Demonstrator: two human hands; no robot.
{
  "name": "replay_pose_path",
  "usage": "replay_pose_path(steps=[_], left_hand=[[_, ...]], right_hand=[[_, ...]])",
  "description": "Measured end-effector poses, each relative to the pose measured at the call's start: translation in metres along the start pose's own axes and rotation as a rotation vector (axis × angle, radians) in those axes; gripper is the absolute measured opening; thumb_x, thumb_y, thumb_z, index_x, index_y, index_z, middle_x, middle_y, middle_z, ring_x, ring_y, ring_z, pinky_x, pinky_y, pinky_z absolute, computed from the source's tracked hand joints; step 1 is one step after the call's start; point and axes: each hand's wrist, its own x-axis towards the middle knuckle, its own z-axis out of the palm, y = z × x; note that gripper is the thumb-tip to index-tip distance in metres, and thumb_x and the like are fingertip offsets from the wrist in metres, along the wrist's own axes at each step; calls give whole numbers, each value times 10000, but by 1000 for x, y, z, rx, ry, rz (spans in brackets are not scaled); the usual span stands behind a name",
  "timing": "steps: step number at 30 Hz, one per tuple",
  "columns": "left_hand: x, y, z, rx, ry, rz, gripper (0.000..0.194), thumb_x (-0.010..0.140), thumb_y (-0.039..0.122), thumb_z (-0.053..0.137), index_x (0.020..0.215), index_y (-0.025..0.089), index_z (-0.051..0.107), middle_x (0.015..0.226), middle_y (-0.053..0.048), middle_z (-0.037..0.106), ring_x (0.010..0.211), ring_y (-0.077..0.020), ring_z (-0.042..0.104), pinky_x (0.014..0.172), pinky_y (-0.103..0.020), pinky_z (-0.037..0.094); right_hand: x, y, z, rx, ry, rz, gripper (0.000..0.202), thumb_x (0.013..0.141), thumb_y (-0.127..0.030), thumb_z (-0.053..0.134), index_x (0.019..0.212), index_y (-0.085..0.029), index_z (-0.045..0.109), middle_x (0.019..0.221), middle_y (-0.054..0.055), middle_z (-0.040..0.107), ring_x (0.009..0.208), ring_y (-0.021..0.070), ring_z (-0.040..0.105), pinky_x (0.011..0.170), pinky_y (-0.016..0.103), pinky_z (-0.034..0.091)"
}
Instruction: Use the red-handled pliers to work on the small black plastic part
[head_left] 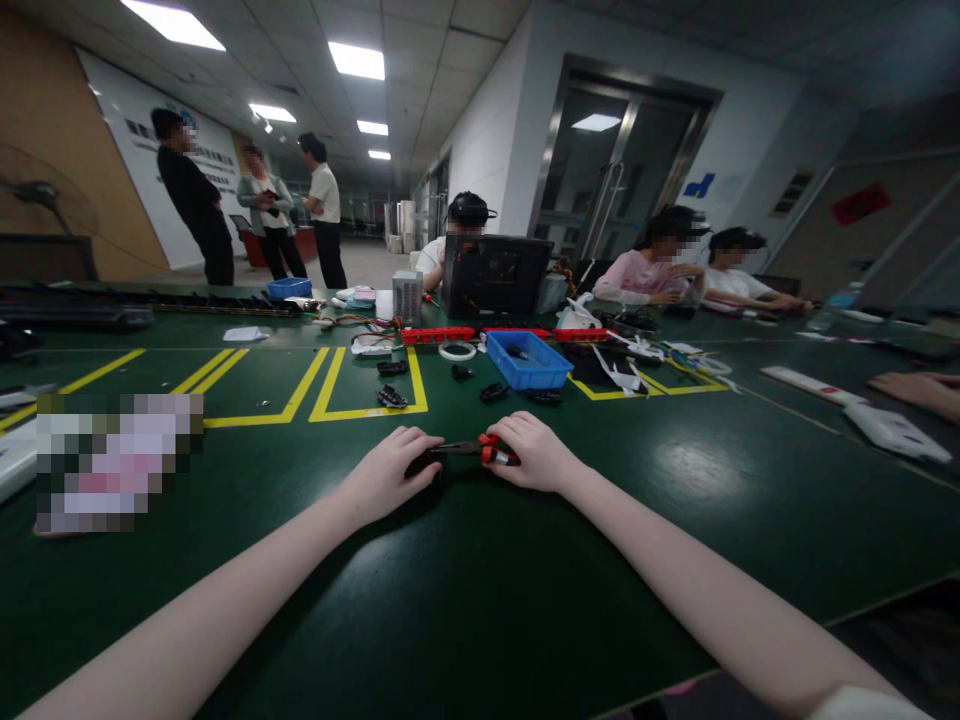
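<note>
Red-handled needle-nose pliers (463,448) lie across the gap between my hands, with the jaws pointing left. The fingers of my right hand (538,456) are wrapped round the handles. At the jaw tips, my left hand (384,474) has its thumb and fingers curled together around a small dark thing, mostly hidden, whose kind I cannot make out. Both hands are just above the green table (450,620). Beyond them lie several small black plastic parts (391,397), near a blue bin (529,362) with something dark inside.
Yellow tape (367,413) marks boxes on the table. Behind the bin are a red strip (439,336), a white ring (457,351), cables and a black computer case (495,275). A blurred flat object (124,460) lies left. Another person's hand (911,388) rests at right, beside a white power strip (896,430).
</note>
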Motion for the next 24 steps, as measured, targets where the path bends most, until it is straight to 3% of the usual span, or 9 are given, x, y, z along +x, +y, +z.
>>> replay_pose_path(steps=[10,24], left_hand=[[1,-6,5,9,15,38,382,912,263,544,1288,193,563,1109,-88,624,1022,-237,554,934,-401,494],[0,-12,7,-24,-54,6,367,999,335,423,1326,196,512,1154,-86,611,1080,-243,529,976,-416,468]], right_hand=[[1,-1,-1,61,-77,58,284,794,-338,665,1014,-173,593,929,85,670,829,224,613,789,369,461],[-1,-5,-1,-67,98,23,311,747,-294,635,1032,-179,590,955,95,683,889,251,621,987,464,364]])
